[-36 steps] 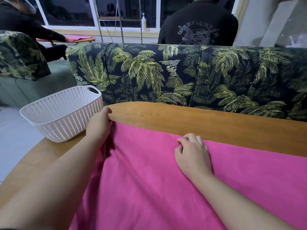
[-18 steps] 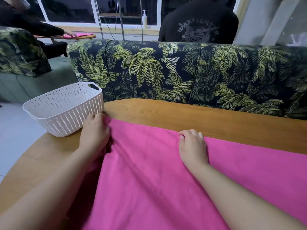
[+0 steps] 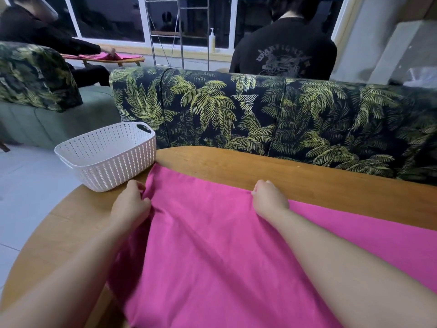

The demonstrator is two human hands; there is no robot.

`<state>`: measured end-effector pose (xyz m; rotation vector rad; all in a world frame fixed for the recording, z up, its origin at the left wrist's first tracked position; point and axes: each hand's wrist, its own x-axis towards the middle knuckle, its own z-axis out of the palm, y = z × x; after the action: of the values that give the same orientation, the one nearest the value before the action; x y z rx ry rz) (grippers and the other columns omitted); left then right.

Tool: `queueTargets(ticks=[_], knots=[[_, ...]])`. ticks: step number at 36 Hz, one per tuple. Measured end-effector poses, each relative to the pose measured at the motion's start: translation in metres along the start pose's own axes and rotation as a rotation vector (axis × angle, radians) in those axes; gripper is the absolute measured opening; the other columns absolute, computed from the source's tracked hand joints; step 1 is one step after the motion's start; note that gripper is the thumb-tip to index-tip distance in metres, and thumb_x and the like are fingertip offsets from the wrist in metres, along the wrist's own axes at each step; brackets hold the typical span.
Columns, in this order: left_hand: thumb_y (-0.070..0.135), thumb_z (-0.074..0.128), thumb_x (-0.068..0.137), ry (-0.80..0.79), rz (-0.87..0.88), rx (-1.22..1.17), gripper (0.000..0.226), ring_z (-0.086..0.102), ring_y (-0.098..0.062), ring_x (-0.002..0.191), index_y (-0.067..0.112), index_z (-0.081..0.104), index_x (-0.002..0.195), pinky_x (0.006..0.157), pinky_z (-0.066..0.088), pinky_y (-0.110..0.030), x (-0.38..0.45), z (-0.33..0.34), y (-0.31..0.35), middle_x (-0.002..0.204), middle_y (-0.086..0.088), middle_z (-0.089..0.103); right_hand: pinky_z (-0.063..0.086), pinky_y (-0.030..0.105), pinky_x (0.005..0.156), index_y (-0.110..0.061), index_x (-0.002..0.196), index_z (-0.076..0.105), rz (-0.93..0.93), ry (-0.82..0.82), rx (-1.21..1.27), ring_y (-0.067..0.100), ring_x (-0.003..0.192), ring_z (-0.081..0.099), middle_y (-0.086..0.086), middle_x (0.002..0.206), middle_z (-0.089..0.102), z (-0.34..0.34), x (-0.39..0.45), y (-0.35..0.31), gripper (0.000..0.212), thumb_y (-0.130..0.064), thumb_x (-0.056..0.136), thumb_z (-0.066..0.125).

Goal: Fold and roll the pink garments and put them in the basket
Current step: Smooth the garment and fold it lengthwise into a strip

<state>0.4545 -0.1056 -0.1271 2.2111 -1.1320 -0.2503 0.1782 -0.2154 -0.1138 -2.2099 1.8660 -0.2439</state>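
Matt pink cloth garment [image 3: 212, 245]; smooth varnished wood table [image 3: 283, 176]; perforated white plastic basket [image 3: 106, 159].

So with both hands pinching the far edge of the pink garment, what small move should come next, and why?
Probably draw that edge toward the body to make the first fold: the left hand and right hand grip the flat, unfolded pink fabric garment, and the white perforated plastic basket holds nothing visible.

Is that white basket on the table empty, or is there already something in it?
Empty as far as shows: the white basket shows only bare perforated walls inside, no pink cloth. Its floor is hidden behind the near wall.
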Motion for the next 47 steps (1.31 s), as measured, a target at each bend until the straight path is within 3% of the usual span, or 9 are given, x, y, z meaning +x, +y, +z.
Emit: queueTargets(ticks=[5, 8, 13, 20, 25, 29, 38, 43, 47], knots=[[0.006, 0.063, 0.084, 0.051, 0.048, -0.026, 0.031, 0.054, -0.036, 0.105, 0.0, 0.051, 0.112, 0.086, 0.041, -0.039, 0.002, 0.001, -0.001, 0.111, -0.021, 0.057, 0.034, 0.032, 0.064, -0.012, 0.109, 0.051, 0.01, 0.122, -0.043, 0.028, 0.085, 0.053, 0.01, 0.115, 0.047, 0.004, -0.006, -0.004, 0.013, -0.014, 0.1, 0.042], [0.017, 0.067, 0.088, 0.098, 0.054, -0.145, 0.037, 0.054, -0.033, 0.107, -0.003, 0.052, 0.116, 0.09, 0.043, -0.04, -0.006, -0.004, -0.002, 0.11, -0.02, 0.057, 0.036, 0.034, 0.065, -0.012, 0.109, 0.05, -0.08, 0.168, -0.052, 0.03, 0.096, 0.054, 0.01, 0.115, 0.045, 0.002, -0.014, -0.009, 0.019, -0.003, 0.095, 0.042], [0.007, 0.06, 0.091, 0.031, 0.169, -0.215, 0.017, 0.056, -0.02, 0.08, 0.013, 0.051, 0.104, 0.071, 0.039, -0.03, -0.044, -0.02, -0.015, 0.087, -0.002, 0.06, 0.041, 0.033, 0.094, -0.013, 0.109, 0.06, -0.326, 0.065, 0.145, 0.024, 0.11, 0.05, 0.006, 0.115, 0.053, 0.003, -0.046, -0.027, 0.02, -0.012, 0.092, 0.049], [0.011, 0.074, 0.081, -0.125, 0.211, -0.215, 0.037, 0.055, -0.021, 0.077, 0.019, 0.047, 0.104, 0.08, 0.049, -0.043, -0.081, -0.023, -0.05, 0.087, -0.003, 0.058, 0.027, 0.032, 0.112, -0.013, 0.139, 0.045, -0.345, -0.095, 0.171, 0.022, 0.134, 0.038, 0.006, 0.143, 0.045, 0.03, -0.097, -0.049, 0.043, -0.032, 0.1, 0.041], [0.023, 0.075, 0.081, -0.091, 0.166, -0.17, 0.036, 0.06, -0.027, 0.092, 0.017, 0.049, 0.104, 0.085, 0.047, -0.041, -0.085, -0.026, -0.047, 0.089, -0.003, 0.059, 0.003, 0.032, 0.119, -0.023, 0.151, 0.027, -0.378, -0.053, 0.025, 0.012, 0.147, 0.01, -0.005, 0.159, 0.02, 0.042, -0.114, -0.044, 0.051, -0.04, 0.103, 0.028], [0.041, 0.069, 0.084, -0.023, 0.217, 0.046, 0.036, 0.059, -0.024, 0.104, 0.018, 0.055, 0.108, 0.089, 0.045, -0.039, -0.078, -0.027, -0.04, 0.102, -0.001, 0.066, 0.003, 0.031, 0.119, -0.023, 0.15, 0.027, -0.374, -0.036, -0.007, 0.012, 0.147, 0.011, -0.005, 0.159, 0.02, 0.041, -0.115, -0.046, 0.051, -0.041, 0.103, 0.028], [0.029, 0.055, 0.091, -0.203, 0.238, 0.2, 0.023, 0.057, -0.023, 0.113, 0.021, 0.05, 0.112, 0.098, 0.039, -0.043, -0.074, -0.022, -0.025, 0.113, 0.003, 0.066, 0.006, 0.032, 0.118, -0.024, 0.15, 0.028, -0.365, -0.044, -0.01, 0.012, 0.147, 0.013, -0.006, 0.159, 0.021, 0.038, -0.117, -0.046, 0.051, -0.042, 0.102, 0.029], [0.008, 0.062, 0.089, -0.176, 0.268, -0.262, 0.027, 0.058, -0.018, 0.079, 0.019, 0.047, 0.108, 0.077, 0.046, -0.02, -0.088, -0.037, -0.032, 0.082, 0.001, 0.058, 0.006, 0.032, 0.118, -0.025, 0.149, 0.029, -0.367, -0.048, -0.011, 0.012, 0.147, 0.013, -0.006, 0.158, 0.021, 0.037, -0.117, -0.046, 0.05, -0.042, 0.102, 0.029], [-0.002, 0.056, 0.091, -0.178, 0.265, -0.461, 0.032, 0.052, -0.002, 0.064, 0.017, 0.047, 0.114, 0.058, 0.042, -0.011, -0.107, -0.067, -0.055, 0.086, -0.005, 0.05, 0.006, 0.032, 0.118, -0.025, 0.149, 0.029, -0.37, -0.045, -0.013, 0.012, 0.146, 0.014, -0.006, 0.158, 0.022, 0.037, -0.118, -0.045, 0.05, -0.043, 0.102, 0.029]])
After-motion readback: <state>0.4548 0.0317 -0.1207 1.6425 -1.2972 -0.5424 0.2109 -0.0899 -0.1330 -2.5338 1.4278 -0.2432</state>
